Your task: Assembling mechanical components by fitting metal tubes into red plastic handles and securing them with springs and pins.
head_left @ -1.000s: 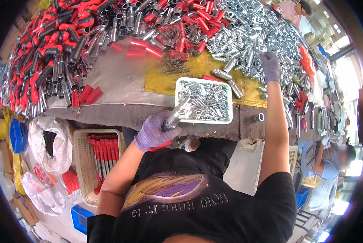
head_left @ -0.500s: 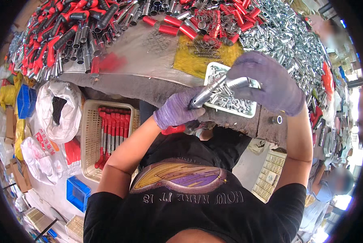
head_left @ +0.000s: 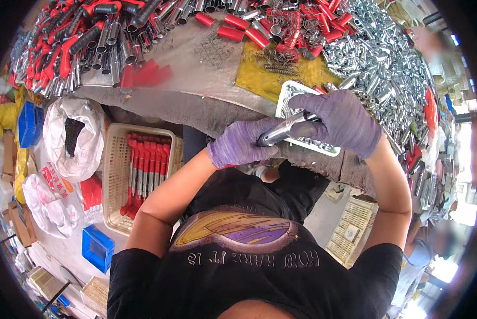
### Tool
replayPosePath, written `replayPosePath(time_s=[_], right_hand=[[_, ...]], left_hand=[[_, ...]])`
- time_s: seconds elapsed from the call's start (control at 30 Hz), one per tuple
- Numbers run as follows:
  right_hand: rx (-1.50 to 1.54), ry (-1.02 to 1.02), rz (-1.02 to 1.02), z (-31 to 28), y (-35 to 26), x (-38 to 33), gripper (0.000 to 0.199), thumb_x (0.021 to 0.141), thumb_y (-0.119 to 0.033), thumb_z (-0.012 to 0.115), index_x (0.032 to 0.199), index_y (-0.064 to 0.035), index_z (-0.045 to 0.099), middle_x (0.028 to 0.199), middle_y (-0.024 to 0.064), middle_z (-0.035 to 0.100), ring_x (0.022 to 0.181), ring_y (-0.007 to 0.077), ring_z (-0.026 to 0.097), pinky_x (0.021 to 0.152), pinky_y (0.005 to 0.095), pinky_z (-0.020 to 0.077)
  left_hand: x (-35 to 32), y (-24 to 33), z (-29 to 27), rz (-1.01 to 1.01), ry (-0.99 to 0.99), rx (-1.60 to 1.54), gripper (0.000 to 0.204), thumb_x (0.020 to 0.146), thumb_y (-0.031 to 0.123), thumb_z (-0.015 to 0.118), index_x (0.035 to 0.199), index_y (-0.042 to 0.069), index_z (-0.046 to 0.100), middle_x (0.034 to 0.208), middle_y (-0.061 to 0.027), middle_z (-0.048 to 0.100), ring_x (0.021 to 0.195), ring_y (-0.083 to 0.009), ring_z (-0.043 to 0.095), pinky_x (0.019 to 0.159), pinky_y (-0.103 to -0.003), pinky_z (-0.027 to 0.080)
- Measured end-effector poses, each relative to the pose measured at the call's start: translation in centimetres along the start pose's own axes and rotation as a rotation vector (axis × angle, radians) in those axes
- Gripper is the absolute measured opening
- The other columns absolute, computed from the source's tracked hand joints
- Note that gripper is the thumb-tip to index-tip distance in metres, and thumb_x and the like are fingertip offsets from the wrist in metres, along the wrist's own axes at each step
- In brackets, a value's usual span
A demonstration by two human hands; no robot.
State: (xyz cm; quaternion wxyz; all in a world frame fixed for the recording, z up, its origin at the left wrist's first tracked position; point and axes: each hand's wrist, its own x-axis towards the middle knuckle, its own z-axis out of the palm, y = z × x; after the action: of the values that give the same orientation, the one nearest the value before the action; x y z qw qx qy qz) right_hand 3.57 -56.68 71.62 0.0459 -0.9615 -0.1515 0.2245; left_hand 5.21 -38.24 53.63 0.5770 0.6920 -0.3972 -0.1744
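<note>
Both hands wear purple-grey knit gloves. My left hand [head_left: 241, 142] is wrapped round the lower end of a shiny metal tube [head_left: 277, 133], which slants up to the right with its dark open end toward me. At the tube's upper end, my right hand [head_left: 340, 121] has its thumb and fingers closed about the metal; part of that end is hidden inside the glove. Behind and below the right hand is a white tray [head_left: 323, 147] of small metal pins, partly covered by the hand.
Red-and-black handles with metal tubes [head_left: 84, 45] heap at the far left. Red sleeves [head_left: 257, 38] and springs [head_left: 278, 66] lie by a yellow sheet [head_left: 249, 74]; small metal parts [head_left: 385, 58] pile at far right. A cream basket [head_left: 111, 175] of red-handled tools stands below left.
My right hand has lowered and turned, its fingers now closer round the tube's upper end. My left hand keeps its hold, shifted slightly right. The view has shifted a little.
</note>
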Motion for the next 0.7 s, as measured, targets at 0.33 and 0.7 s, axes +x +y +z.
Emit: replayPosePath(time_s=[0.33,0.7], right_hand=[[0.159,0.173,0.147,1.4,0.9,-2.8,0.038,0.08,-0.03,0.066,0.115,-0.0173,0.06,0.109,0.0058,0.062,0.096,0.0272,0.062,0.082,0.0374,0.0488],[0.162,0.379,-0.003,2.6,0.4,-3.5,0.039,0.077,-0.038,0.069,0.106,-0.0123,0.062,0.089,0.0132,0.065,0.086,0.0322,0.063,0.074,0.0404,0.0503]], left_hand=[[0.1,0.3,0.0,0.024,-0.059,-0.017,0.062,0.078,0.037,0.069,0.132,0.016,0.047,0.097,-0.0134,0.066,0.087,-0.026,0.067,0.077,-0.034,0.052],[0.0,0.1,0.2,0.032,-0.074,0.111,0.058,0.077,0.034,0.07,0.129,0.016,0.051,0.093,-0.0134,0.066,0.083,-0.0274,0.067,0.074,-0.035,0.053]])
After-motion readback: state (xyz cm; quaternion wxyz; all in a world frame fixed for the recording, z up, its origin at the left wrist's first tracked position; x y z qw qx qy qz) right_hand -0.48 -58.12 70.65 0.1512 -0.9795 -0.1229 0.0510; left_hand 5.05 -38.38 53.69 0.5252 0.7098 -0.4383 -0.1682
